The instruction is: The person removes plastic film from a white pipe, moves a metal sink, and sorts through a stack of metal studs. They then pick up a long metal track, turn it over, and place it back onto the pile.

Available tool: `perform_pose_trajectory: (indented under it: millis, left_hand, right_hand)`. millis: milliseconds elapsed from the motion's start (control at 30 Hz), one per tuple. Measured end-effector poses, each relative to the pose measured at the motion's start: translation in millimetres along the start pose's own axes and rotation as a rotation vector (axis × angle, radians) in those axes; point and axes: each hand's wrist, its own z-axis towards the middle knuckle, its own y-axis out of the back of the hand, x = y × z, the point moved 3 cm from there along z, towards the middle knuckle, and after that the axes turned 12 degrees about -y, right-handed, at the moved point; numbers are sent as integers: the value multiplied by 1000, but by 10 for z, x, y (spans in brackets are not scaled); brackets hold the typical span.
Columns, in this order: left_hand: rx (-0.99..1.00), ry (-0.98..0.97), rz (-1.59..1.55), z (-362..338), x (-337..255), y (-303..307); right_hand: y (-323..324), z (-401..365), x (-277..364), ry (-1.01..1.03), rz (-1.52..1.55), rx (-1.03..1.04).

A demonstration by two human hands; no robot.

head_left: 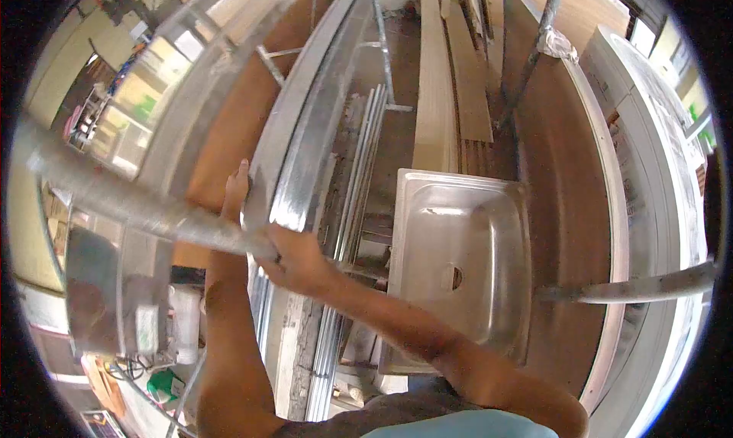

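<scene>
A long grey metal panel [263, 159] with a shiny side runs away from me, left of centre. On its left edge is my left hand [237, 185], closed on the edge with a fingertip upward. My right hand [294, 256] is closed around the panel's near part, its fingers curled by the end of a round metal pipe [153, 209]. The pipe crosses in front of my left forearm. Part of the fingers of both hands is hidden. Right of the panel lies a stainless steel sink [427, 255] with a round drain hole.
Thin metal bars [359, 178] lie lengthwise beside the panel. Beyond the sink are long wooden boards [435, 79]. A brown board [565, 171] and a white panel [649, 171] stand to the right. Another pipe [641, 287] juts in there. A metal frame [385, 56] stands farther back.
</scene>
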Motion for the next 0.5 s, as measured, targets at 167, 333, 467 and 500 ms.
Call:
perform_pose_trajectory:
  millis: [167,333,467,500]
  left_hand:
    - [29,-35,98,757,-112,-565]
    - [57,-155,4,1113,-413,-687]
    - [53,-183,-33,1268,-634,-761]
    - [12,-242,-63,1419,-586,-817]
  right_hand:
    - [-154,-299,-938,15,-100,8]
    - [-252,-307,-1083,-117,-355,345]
    - [-115,-284,-984,70,-160,71]
    - [-97,-281,-984,64,-170,63]
